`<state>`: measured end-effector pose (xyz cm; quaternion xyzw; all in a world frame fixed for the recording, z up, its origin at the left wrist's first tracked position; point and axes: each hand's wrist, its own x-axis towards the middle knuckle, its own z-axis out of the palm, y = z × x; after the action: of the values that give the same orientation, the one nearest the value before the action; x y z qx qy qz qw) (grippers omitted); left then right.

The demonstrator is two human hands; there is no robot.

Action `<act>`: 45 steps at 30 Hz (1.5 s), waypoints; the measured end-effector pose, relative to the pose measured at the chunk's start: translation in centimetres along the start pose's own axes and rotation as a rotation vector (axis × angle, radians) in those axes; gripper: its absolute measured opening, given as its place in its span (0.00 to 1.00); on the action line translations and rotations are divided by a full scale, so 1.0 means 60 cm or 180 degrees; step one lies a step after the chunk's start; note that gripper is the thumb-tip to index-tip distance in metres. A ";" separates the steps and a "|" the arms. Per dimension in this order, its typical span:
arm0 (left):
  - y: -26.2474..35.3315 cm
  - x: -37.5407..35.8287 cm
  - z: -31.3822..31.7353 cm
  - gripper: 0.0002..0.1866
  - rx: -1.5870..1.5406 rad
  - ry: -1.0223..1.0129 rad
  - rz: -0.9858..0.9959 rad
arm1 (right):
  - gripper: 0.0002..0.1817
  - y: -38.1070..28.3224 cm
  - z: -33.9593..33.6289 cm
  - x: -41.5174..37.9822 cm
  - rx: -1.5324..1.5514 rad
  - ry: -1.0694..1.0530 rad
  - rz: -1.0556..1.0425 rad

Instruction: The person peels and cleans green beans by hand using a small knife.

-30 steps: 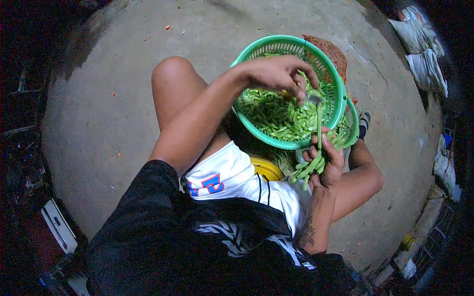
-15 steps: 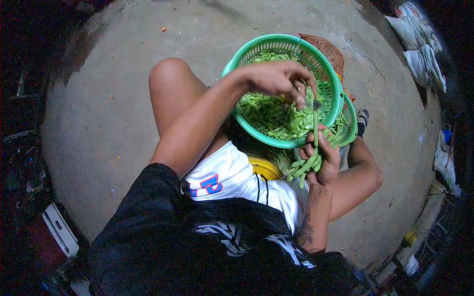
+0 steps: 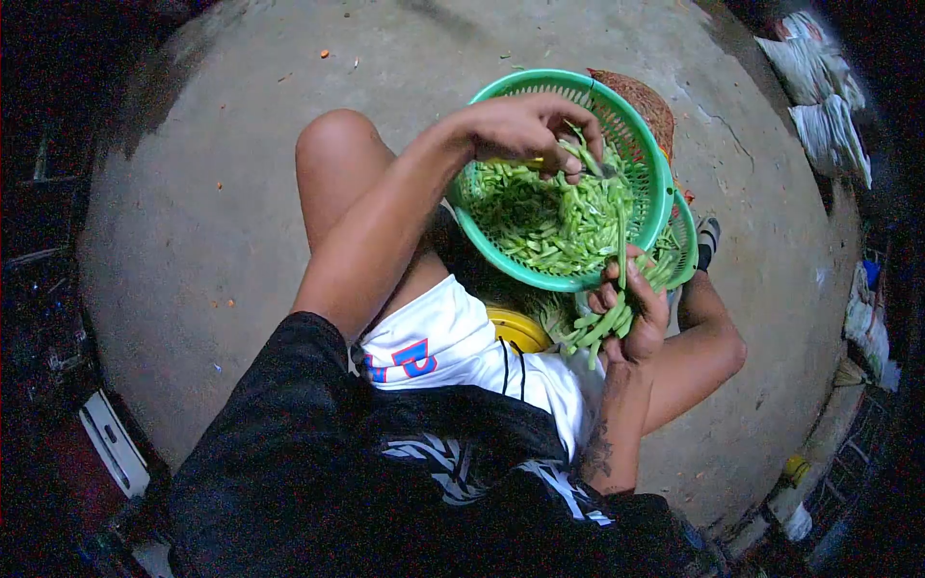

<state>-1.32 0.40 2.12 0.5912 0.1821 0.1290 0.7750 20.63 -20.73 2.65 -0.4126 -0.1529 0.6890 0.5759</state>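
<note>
the left hand [image 3: 525, 130], reaching in from the left of the frame across the raised knee, is pinching a small knife [image 3: 605, 171] and a cut piece of green bean between thumb and fingers, its grip closed on them above the green plastic basket [image 3: 655, 164] in the upper middle of the frame. the right hand [image 3: 631, 308], just below the basket's near rim, is clamping a bundle of long green beans [image 3: 602, 323], with one bean standing up out of the fist toward the knife. the beans are looking light, slim and a little bendy, likely snapping if bent hard, so holding them as a bunch near the middle should keep them steady. cut bean pieces [image 3: 540, 217] are filling the basket. a second green basket [image 3: 686, 241] is showing to its right, and a yellow container [image 3: 520, 329] is sitting beneath.
</note>
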 end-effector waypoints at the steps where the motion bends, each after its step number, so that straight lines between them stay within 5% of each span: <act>1: 0.004 0.001 0.005 0.21 0.0023 -0.0007 -0.0002 | 0.14 0.001 -0.002 0.000 -0.0016 0.0046 -0.0008; 3: 0.005 0.005 0.027 0.21 0.1185 0.0159 0.0107 | 0.14 0.003 -0.003 0.004 -0.0029 0.0103 -0.0033; 6: -0.005 0.019 0.061 0.22 0.0826 -0.0358 0.0063 | 0.13 0.009 0.003 0.011 0.0011 0.0120 0.0030; 12: 0.011 -0.001 0.014 0.21 0.0369 0.0049 -0.0219 | 0.13 0.001 0.004 0.004 -0.0068 -0.0045 0.0038; 20: -0.015 0.022 0.045 0.21 0.0921 -0.0351 0.0573 | 0.12 0.010 0.019 0.013 0.0116 0.0283 -0.0023; 22: 0.003 0.006 0.032 0.20 0.0251 -0.0004 -0.0069 | 0.12 0.004 0.020 0.014 0.0155 0.0174 0.0074; 30: 0.012 0.014 0.066 0.22 0.1430 -0.0207 0.0416 | 0.11 0.008 0.026 0.016 0.0107 0.0419 0.0114; 34: 0.008 0.014 0.050 0.22 0.0779 -0.0138 0.0083 | 0.09 0.000 0.030 0.013 -0.0060 0.0242 0.0458; 38: 0.011 0.015 0.059 0.22 0.1274 -0.0036 0.0027 | 0.08 0.004 0.027 0.013 0.0221 0.0240 0.0518; 44: -0.004 0.018 0.038 0.20 0.1465 -0.0122 0.0582 | 0.06 0.003 0.024 0.014 0.0512 0.0248 0.0669; 45: -0.002 0.012 0.037 0.19 0.0856 -0.0142 0.0326 | 0.06 0.001 0.025 0.014 0.0515 0.0225 0.0674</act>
<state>0.29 -1.25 2.43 0.7009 0.1502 0.1297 0.6851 19.46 -19.59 3.21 -0.4026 -0.0321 0.7411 0.5364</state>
